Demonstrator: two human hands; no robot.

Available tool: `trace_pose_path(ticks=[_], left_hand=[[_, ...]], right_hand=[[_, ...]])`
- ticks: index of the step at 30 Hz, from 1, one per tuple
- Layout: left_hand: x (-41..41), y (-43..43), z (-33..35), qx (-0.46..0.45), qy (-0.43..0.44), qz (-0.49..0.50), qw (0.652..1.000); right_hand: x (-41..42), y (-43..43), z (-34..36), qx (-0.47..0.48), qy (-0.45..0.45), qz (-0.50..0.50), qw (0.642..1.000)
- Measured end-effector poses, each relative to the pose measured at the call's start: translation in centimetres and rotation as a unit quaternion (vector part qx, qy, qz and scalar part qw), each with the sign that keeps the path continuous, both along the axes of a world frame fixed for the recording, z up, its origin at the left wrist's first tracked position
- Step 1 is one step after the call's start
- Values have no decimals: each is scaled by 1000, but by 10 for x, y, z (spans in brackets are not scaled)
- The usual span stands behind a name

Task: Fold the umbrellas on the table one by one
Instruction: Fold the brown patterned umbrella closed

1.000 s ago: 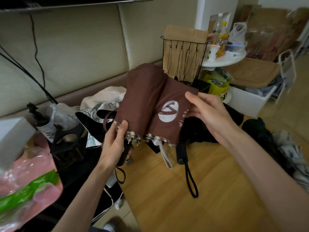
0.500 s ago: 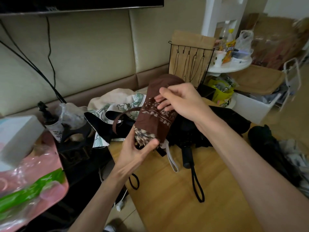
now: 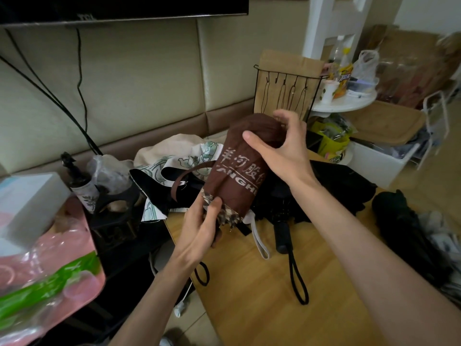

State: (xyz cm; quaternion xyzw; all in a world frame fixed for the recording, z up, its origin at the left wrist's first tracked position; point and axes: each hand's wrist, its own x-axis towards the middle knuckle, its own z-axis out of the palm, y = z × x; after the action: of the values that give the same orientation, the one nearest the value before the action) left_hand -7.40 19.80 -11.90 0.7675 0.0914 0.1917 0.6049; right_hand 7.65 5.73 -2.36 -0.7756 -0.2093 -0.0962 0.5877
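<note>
A brown umbrella with white lettering is rolled into a tight bundle and held tilted above the wooden table. My left hand grips its lower end at the checkered hem, with the handle hidden in the palm. My right hand is curled round the upper end, thumb across the cloth. Its brown strap hangs loose on the left. A black umbrella lies behind on the table, its handle and wrist loop pointing toward me. A floral white umbrella lies at the back left.
A wire rack with a brown paper bag stands behind. A pink and green plastic bag and a white box sit at left. Another black bundle lies at the right edge. White shelves and bins fill the right.
The brown canopy went from spread flat between my hands to wrapped tightly round the shaft. My right hand moved from the cloth's right edge to the top of the bundle.
</note>
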Motion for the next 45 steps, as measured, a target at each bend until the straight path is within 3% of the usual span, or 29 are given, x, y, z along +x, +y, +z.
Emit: trace_pose_path(ticks=[3, 9, 16, 19, 22, 26, 32, 39, 45], left_hand=[[0, -2, -1, 60, -5, -11, 998], [1, 2, -3, 91, 3, -13, 996], [-2, -6, 0, 29, -5, -40, 999], [0, -9, 1, 16, 5, -34, 999], [2, -11, 3, -9, 14, -22, 1000], [5, -10, 8, -55, 16, 9, 998], [3, -7, 5, -43, -3, 30, 999], [-1, -2, -5, 106, -15, -4, 994], [0, -8, -1, 54, 15, -13, 998]], right_hand=[[7, 5, 0, 50, 65, -17, 997], [21, -2, 0, 49, 112, -61, 991], [20, -9, 8, -69, 30, -130, 989], [14, -13, 15, -93, 34, -136, 986], [9, -22, 18, -4, 83, -44, 996], [-7, -33, 5, 86, 78, -60, 991], [-40, -20, -12, 166, 306, 55, 936], [-20, 1, -5, 265, 296, -43, 917], [-17, 6, -5, 328, 277, -66, 901]])
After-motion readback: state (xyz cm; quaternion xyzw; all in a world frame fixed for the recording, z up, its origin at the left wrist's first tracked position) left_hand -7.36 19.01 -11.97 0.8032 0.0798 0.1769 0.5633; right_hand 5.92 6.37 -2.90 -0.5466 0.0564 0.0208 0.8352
